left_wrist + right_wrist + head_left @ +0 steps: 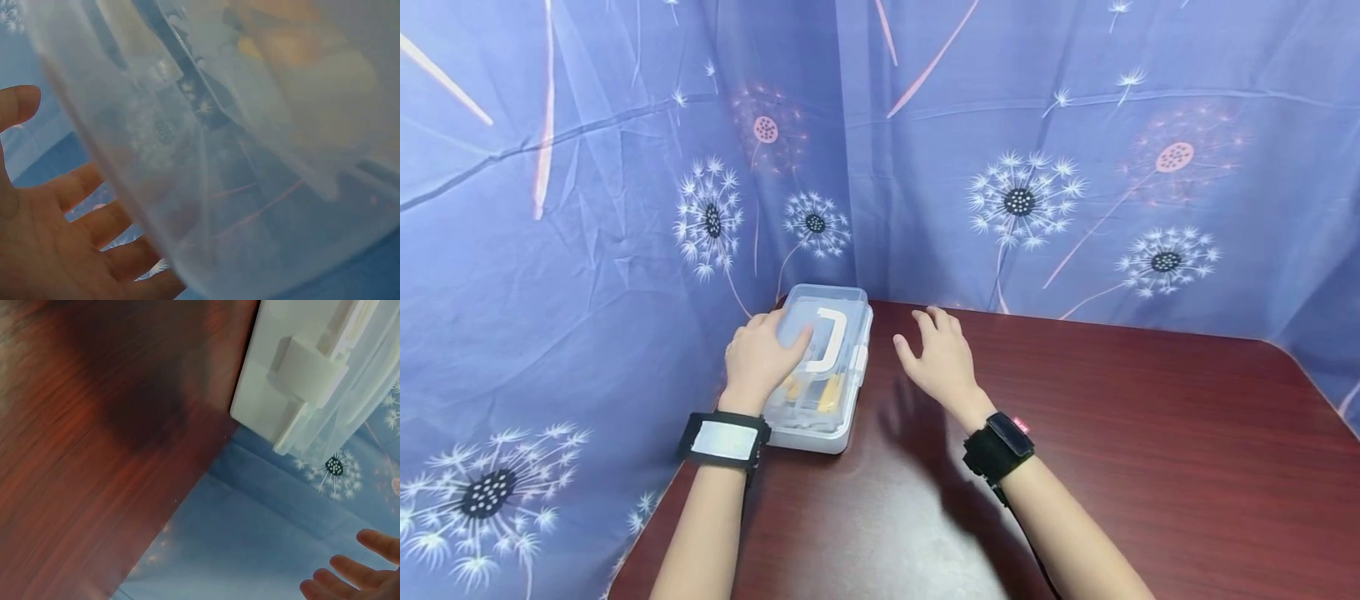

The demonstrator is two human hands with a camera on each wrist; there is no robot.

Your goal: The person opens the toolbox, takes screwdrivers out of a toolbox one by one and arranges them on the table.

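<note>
I see the clear plastic box [822,367] sitting at the far left corner of the dark red surface [1112,467], hard against the blue dandelion curtain [587,208]. My left hand [760,358] rests on its lid, fingers laid fairly flat over the top beside the white handle [827,340], not curled round anything. My right hand [942,357] hovers just beside the box's right wall, fingers spread and relaxed, holding nothing and apart from it. The right wrist view shows a white latch [306,372] on that side wall. Through the walls I make out yellow and orange items, too blurred to name. I judge the box stiff, smooth and rather slippery, fairly light, with contents that may shift. The handle looks the surest hold, or 2 palms on the long sides.
</note>
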